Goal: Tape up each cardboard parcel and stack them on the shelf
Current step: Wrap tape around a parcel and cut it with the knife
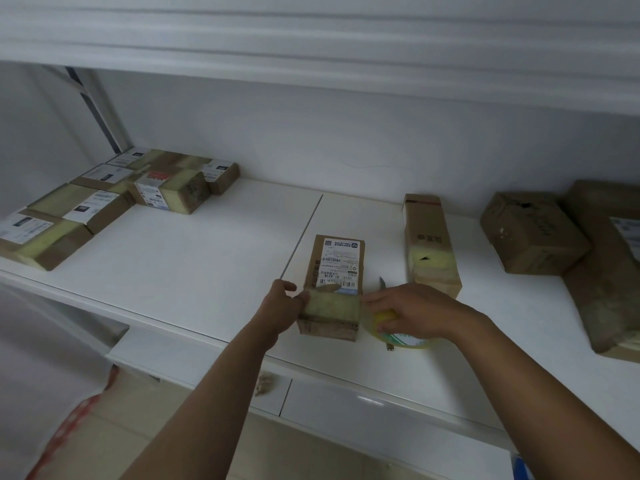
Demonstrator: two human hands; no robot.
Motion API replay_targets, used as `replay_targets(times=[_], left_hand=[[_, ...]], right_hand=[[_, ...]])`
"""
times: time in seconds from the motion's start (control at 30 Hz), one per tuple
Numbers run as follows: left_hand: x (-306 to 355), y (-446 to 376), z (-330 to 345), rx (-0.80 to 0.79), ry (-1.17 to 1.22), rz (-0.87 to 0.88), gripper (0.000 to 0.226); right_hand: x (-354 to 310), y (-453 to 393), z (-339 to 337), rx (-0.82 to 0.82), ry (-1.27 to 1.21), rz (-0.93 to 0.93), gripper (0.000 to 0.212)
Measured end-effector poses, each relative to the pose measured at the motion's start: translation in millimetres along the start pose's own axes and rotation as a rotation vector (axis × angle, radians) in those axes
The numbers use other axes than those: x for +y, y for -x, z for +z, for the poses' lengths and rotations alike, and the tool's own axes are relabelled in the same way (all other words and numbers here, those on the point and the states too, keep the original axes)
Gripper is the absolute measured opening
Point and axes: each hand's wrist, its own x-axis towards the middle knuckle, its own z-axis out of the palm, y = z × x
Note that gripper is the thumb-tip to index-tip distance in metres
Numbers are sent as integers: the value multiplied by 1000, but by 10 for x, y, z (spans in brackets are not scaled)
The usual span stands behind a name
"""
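The labelled parcel [334, 289] is steadied on the shelf [207, 254] by the left hand [282, 304], its grip pinching the parcel's near corner, while the tape roll [398, 332] just right of the parcel is held by the right hand [414, 311], fingers curled round it, apparently so tape can be drawn across.

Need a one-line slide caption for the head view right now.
Left hand steadies a labelled parcel on the shelf while the right hand holds a tape roll beside it.

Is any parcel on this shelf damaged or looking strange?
Yes. The brown box on the right has a dark hole torn in its top. The tall narrow parcel beside it also shows a small dark gap in its yellowish tape. The rest look intact.
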Motion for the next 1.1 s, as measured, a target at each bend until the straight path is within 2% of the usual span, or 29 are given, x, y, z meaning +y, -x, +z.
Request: replay_targets(times=[0.07, 0.17, 0.23, 0.3, 0.37, 0.43, 0.47, 0.57, 0.7, 0.77, 0.8, 0.87, 0.97, 1.1], left_hand=[[12, -33, 66, 84, -177, 135, 41], [102, -29, 253, 277, -541, 526, 49], [189, -7, 389, 203, -660, 681, 52], [187, -45, 507, 81, -796, 734, 61], [127, -122, 574, -10, -923, 666, 70], [60, -198, 604, -25, -1030, 625, 86], [49, -218, 613, -24, -1046, 612, 88], [55, -235, 611, -33, -1015, 596, 71], [5, -324, 496, -54, -1028, 618, 81], [1, -340, 353, -45, -955, 714, 66], [-18, -350, 290, -45, -932, 800, 57], [-91, -432, 178, -59, -894, 838, 45], [-131, -387, 129, -7, -842, 797, 45], [-198, -452, 87, -72, -781, 809, 44]], right_hand=[[3, -5, -3, -5, 6, 3, 51], [17, -11, 3, -2, 22, -10, 52], [15, -4, 2, 8, 35, -20, 51], [21, -1, 5, 24, 44, -31, 50], [10, 3, 0, 24, 55, -34, 48], [3, -5, 12, 7, 67, -40, 48], [0, -5, 8, 3, 68, -37, 49], [-43, 19, -36, 14, 63, -43, 46], [-143, 47, -114, 48, 31, -31, 37], [-222, 5, -146, 80, 12, -26, 36], [-265, -32, -161, 93, 9, -26, 38], [-355, -101, -211, 102, 13, -29, 42], [-444, -179, -281, 125, 11, -31, 44], [-409, -211, -274, 222, -35, -25, 61]])
